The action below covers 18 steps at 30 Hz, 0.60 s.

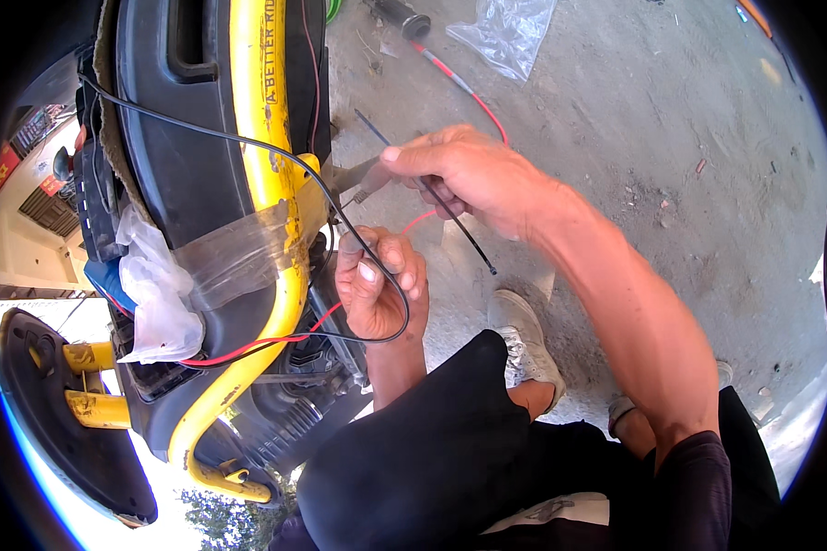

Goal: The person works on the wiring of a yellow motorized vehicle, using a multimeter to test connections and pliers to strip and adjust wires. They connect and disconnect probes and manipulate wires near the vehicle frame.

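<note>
1. One knee in black cloth (404,432) is closest, sticking up low and to the right of the yellow tube (288,298).
2. Right hand (459,174) is right of the tube, fingers folded in. It's got a thin black zip tie (473,241) running through the grip, both ends poking out. Thumb side also seems to be pinching the end of a see-through strip (354,173) that reaches over to the tube.
3. Left hand (381,298) is just right of the tube, fingers curled and thumb up near them. Honestly can't tell if anything's pinched in there.
4. Black cable (193,128) crosses over the tube, loops in front of the left hand, then doubles back to the tube.
5. Clear tape (234,257) is stuck on the tube and stretches off to its left, with a crumpled white plastic bag (161,308) over there too. Red wire (248,349) crosses the tube lower down.
6. Black body panel (179,110) sits left of the tube's upper part.
7. On the ground right of the tube: a light shoe (521,344), plus a clear plastic bag (505,37) farther up.
8. Way off left of the tube, some building (37,220).
</note>
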Available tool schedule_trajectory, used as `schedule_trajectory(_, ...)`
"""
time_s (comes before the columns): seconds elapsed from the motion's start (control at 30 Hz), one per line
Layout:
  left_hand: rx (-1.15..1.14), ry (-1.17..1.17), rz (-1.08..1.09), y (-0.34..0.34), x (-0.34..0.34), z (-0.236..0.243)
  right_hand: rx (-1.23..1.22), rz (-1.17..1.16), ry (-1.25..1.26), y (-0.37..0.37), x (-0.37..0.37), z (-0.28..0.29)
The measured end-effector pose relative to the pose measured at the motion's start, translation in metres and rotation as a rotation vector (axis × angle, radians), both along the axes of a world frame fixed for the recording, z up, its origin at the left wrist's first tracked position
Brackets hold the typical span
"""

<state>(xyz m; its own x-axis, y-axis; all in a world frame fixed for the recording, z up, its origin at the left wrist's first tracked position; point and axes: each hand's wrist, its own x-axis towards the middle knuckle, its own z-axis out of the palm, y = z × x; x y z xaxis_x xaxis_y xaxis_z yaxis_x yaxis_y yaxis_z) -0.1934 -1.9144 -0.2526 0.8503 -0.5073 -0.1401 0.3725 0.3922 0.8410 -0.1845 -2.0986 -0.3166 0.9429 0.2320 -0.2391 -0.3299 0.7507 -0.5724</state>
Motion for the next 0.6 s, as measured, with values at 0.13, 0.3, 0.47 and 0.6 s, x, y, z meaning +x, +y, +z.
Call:
schedule_trajectory(0.13, 0.022, -0.021, -0.034, -0.001, 0.001, 0.004, 0.147, 0.043, 0.070, -0.007, -0.001, -0.005)
schedule_trajectory(0.3, 0.086, -0.105, -0.049, -0.002, -0.001, 0.005, 0.210, 0.008, 0.101, -0.001, -0.002, -0.010)
schedule_trajectory(0.47, 0.576, -0.506, -0.095, -0.003, -0.010, 0.010, 0.278, -0.019, 0.145, -0.002, -0.005, -0.003)
schedule_trajectory(0.6, 0.864, -0.772, -0.185, -0.009, -0.021, 0.009, 0.319, -0.058, 0.201, -0.001, -0.003, -0.005)
